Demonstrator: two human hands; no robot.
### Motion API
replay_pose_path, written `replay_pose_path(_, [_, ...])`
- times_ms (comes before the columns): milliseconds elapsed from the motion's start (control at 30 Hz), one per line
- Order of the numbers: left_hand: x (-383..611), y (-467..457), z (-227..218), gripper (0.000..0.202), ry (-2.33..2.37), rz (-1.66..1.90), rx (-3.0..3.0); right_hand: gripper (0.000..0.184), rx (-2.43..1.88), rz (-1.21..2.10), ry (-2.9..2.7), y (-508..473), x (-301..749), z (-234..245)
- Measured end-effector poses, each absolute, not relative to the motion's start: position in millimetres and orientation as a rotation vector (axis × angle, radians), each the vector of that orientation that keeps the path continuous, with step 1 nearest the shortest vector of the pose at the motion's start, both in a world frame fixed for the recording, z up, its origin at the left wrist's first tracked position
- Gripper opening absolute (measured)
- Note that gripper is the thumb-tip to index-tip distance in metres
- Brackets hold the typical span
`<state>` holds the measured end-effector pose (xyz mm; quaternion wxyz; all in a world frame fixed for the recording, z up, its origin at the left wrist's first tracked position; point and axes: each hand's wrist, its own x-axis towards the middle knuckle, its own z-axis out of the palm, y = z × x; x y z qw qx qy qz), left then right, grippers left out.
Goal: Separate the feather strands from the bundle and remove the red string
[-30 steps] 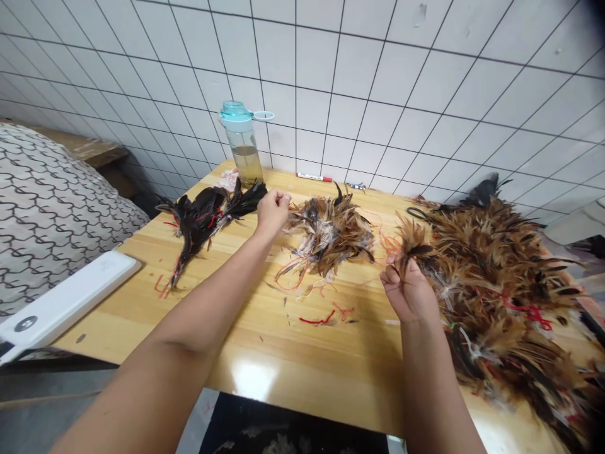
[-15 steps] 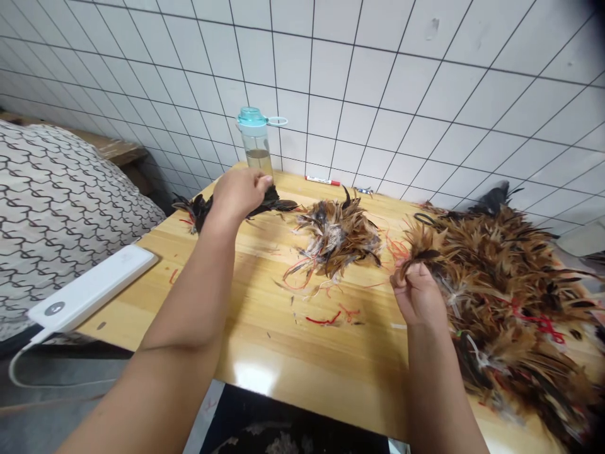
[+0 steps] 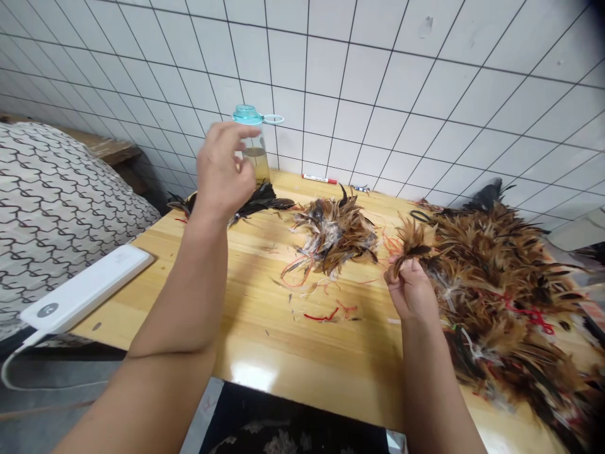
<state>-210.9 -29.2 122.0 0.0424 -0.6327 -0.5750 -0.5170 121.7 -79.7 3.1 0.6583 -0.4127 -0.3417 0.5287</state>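
My left hand (image 3: pixel 222 167) is raised above the far left of the table, its thumb and forefinger apart with nothing between them. Behind it stands a clear bottle with a turquoise lid (image 3: pixel 256 157), partly hidden by the fingers. Below the hand lies a heap of black feathers (image 3: pixel 262 198). My right hand (image 3: pixel 413 287) pinches a small bunch of brown feathers (image 3: pixel 410 243), tips pointing up. Between the hands sits a loose pile of brown and grey feathers (image 3: pixel 335 233). Close to the right hand spreads a big mass of brown feathers (image 3: pixel 491 252).
Red thread scraps (image 3: pixel 324 315) lie on the wooden table (image 3: pixel 283 347). A red and white marker (image 3: pixel 319 179) rests near the tiled wall (image 3: pixel 368 69). A white power strip (image 3: pixel 89 287) with a cable is at the left edge, beside a patterned cloth (image 3: pixel 61 189).
My left hand has lifted up and away from the black feathers, and its fingers have spread. The right hand keeps its bunch in about the same place. The view has shifted slightly.
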Motion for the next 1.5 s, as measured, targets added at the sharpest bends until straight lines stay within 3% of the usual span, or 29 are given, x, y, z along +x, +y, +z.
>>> replay_pose_path(67, [-192.8,-27.9,116.9,0.034,-1.674,-1.709,-2.315,0.034,-0.931,1.203,-0.773,-79.8,120.9,3.0])
replay_pose_path(233, [-115.2,-33.7,72.4,0.027,-1.687,-1.454,-3.4,0.031,-0.937,1.195,-0.764,-80.1,119.3,3.6])
replay_pose_path(400, [-51.5,-51.0,14.8,0.038,-1.609,-1.791,-3.781,0.026,-0.995,1.16,-0.772,-83.2,114.2,6.6])
replay_pose_path(500, [-41.9,-59.4,3.6,0.028,-1.659,-1.645,-3.924,0.028,-1.037,1.122,-0.825,-84.9,110.8,5.2])
replay_pose_path(567, [-43.2,-63.1,5.8,0.017,-1.744,-1.484,-3.852,0.03,-1.109,1.023,-0.884,-84.9,110.7,1.1])
replay_pose_path(667, [-46.6,-67.3,13.3,0.024,-1.726,-1.327,-3.551,0.029,-1.264,0.818,-1.005,-83.2,114.8,-6.9])
replay_pose_path(900, [-43.4,-81.0,14.8,0.019,-1.211,-1.015,-3.105,0.021,-1.545,0.163,-1.407,-88.5,115.7,-1.6])
replay_pose_path(1167, [-48.0,-86.2,26.4,0.024,-0.849,-0.837,-2.786,0.03,-1.979,-0.175,-1.913,-96.2,103.0,2.7])
replay_pose_path(1333, [-61.9,-64.0,33.8,0.027,-0.727,-0.841,-2.774,0.031,-1.8,-0.208,-2.333,-95.0,100.8,3.1])
replay_pose_path(1500, [-78.9,-40.5,36.5,0.028,-0.737,-0.933,-2.956,0.031,-1.48,0.027,-2.496,-98.8,97.3,8.9])
